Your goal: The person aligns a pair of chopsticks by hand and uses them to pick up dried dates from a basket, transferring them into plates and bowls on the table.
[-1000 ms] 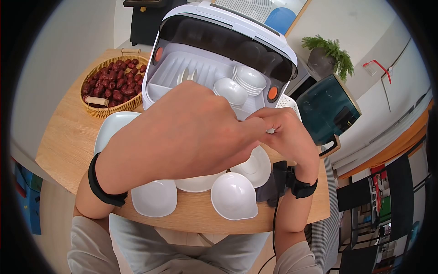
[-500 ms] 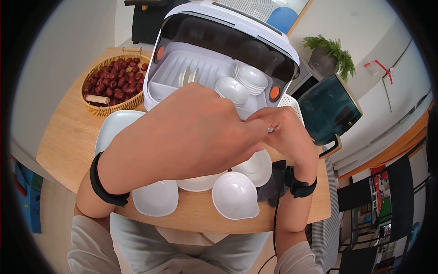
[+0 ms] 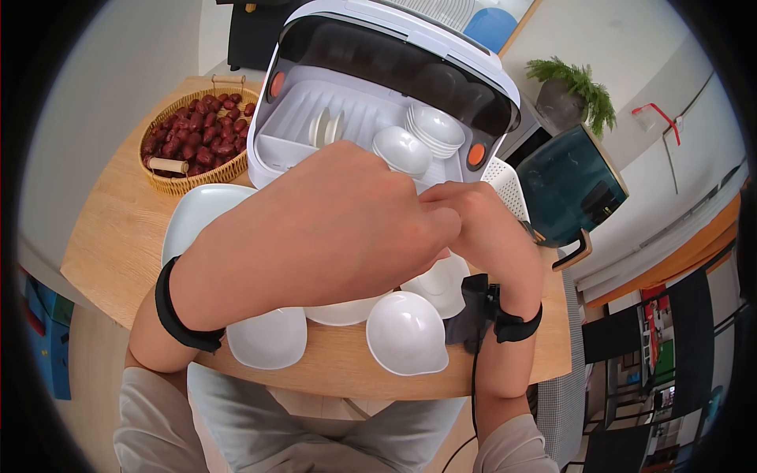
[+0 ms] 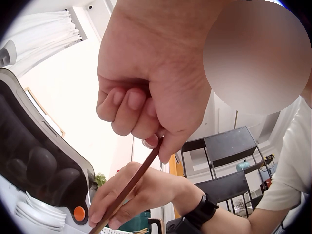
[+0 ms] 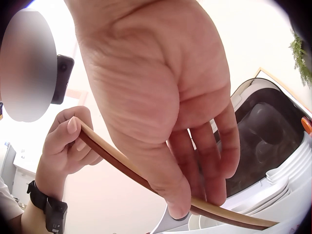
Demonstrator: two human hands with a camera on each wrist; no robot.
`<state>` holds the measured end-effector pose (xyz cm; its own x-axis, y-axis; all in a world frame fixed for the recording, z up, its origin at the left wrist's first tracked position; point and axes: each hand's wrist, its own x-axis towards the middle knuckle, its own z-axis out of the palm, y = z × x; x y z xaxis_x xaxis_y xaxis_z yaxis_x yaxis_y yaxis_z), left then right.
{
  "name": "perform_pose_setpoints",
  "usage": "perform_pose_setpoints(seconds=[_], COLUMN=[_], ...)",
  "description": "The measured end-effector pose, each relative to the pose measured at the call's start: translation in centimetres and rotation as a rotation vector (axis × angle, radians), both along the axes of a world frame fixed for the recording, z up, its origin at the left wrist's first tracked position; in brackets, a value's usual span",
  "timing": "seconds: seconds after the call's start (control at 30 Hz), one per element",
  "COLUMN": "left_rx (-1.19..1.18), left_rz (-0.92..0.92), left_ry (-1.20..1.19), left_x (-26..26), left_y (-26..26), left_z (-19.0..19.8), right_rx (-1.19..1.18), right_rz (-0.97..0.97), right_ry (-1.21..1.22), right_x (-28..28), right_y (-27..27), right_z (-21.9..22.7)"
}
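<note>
In the head view my left hand (image 3: 323, 229) is large and close to the camera, beside my right hand (image 3: 481, 232). Between them runs a thin wooden stick (image 4: 131, 183), like a chopstick, dark brown with a tan side. The left thumb and forefinger pinch one end, the other left fingers curled in. Further along the stick (image 5: 117, 161), the right thumb and fingertips grip it. The hands hide it in the head view. Below them on the table lie a spouted white bowl (image 3: 406, 333), a squarish white dish (image 3: 268, 339) and a white plate (image 3: 441, 290).
Behind the hands stands a white dish box (image 3: 272, 151), its dark lid raised, with stacked bowls (image 3: 438, 130) and upright small plates (image 3: 327, 126). A basket (image 3: 169, 188) of dates and a pale platter (image 3: 197, 217) are left. A white perforated basket (image 3: 505, 185) and dark green appliance (image 3: 572, 189) stand right.
My right hand has turned slightly and shifted a little left against the left hand in the head view. The small bright gap at its fingertips no longer shows. The left hand barely moves.
</note>
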<state>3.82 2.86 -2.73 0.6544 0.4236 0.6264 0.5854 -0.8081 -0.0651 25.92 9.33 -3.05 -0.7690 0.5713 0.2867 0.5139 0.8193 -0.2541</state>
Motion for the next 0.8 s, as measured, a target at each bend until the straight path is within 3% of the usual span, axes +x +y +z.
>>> perform_pose_setpoints(seconds=[0.07, 0.13, 0.37, 0.8], left_rx=[0.0, -0.006, -0.054, -0.001], left_rz=[0.012, 0.026, 0.036, 0.067], left_ry=[0.014, 0.031, 0.003, 0.068], left_x=[0.08, 0.08, 0.15, 0.22], left_y=[0.04, -0.05, -0.09, -0.18], left_z=[0.01, -0.02, 0.27, 0.11], right_rx=[0.011, -0.071, -0.005, -0.103], right_rz=[0.014, -0.088, -0.015, -0.11], right_ry=[-0.02, -0.021, 0.079, 0.015], right_x=[-0.4, -0.86, -0.67, -0.94], right_y=[-0.12, -0.62, 0.14, -0.28], right_z=[-0.01, 0.3, -0.49, -0.13])
